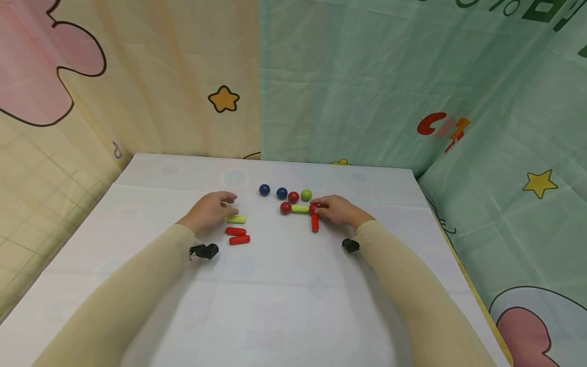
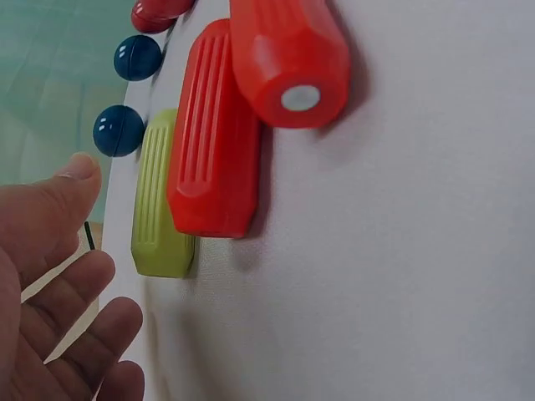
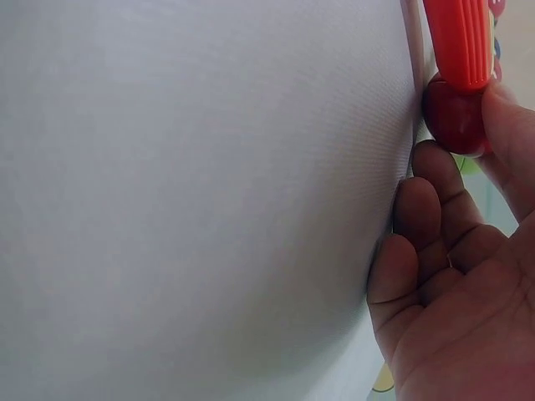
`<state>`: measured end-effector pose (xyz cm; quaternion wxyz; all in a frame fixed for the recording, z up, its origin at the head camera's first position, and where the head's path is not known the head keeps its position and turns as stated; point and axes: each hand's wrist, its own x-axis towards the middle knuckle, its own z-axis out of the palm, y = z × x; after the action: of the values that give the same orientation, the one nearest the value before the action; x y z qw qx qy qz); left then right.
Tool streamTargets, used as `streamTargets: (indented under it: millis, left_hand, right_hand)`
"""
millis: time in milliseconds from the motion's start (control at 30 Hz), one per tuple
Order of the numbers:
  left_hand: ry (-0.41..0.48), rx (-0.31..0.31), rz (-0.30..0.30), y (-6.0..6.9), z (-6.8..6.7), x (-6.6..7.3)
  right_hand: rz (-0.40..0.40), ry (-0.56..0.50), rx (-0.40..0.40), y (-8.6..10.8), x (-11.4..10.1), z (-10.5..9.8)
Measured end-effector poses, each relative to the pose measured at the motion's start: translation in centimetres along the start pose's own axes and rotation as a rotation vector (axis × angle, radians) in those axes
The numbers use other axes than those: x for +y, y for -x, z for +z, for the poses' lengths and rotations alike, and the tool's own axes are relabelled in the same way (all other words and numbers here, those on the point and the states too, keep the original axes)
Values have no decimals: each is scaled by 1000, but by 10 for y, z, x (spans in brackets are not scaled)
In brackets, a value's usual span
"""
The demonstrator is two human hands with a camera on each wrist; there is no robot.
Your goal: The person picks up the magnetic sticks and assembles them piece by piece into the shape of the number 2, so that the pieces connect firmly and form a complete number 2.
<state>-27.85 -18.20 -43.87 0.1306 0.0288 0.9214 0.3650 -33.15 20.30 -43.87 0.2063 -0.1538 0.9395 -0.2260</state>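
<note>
My right hand [image 1: 337, 209] pinches a red ball [image 3: 458, 117] between thumb and fingers. This ball joins a yellow-green rod [image 1: 300, 209] and a red rod [image 1: 315, 223] into an L shape on the table. A second red ball [image 1: 286, 208] sits at the rod's left end. My left hand [image 1: 212, 210] holds nothing, its fingers loosely bent, just beyond a loose yellow-green rod [image 2: 159, 200]. Two red rods [image 2: 213, 134] lie nearer me; one shows a round pale spot [image 2: 301, 98] on its end.
Behind the joined pieces stand two dark blue balls [image 1: 264, 190], another red ball [image 1: 293, 197] and a green ball [image 1: 306, 194]. The white table [image 1: 275, 295] meets patterned curtains [image 1: 348, 92] at its back and sides.
</note>
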Motion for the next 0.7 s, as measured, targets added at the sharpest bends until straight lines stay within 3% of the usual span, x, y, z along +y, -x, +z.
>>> streamTargets:
  millis: [233,433,700]
  left_hand:
    - [-1,16,19,-18,-4,3]
    - [-7,-6,-3,-38,-2,12]
    - [-1,-13,-14,-58,11,36]
  right_hand:
    - [8,-11,-4,1,0,0]
    - [20,-35,-10,-2,2,0]
    - [42,-52,-5,-2,3,1]
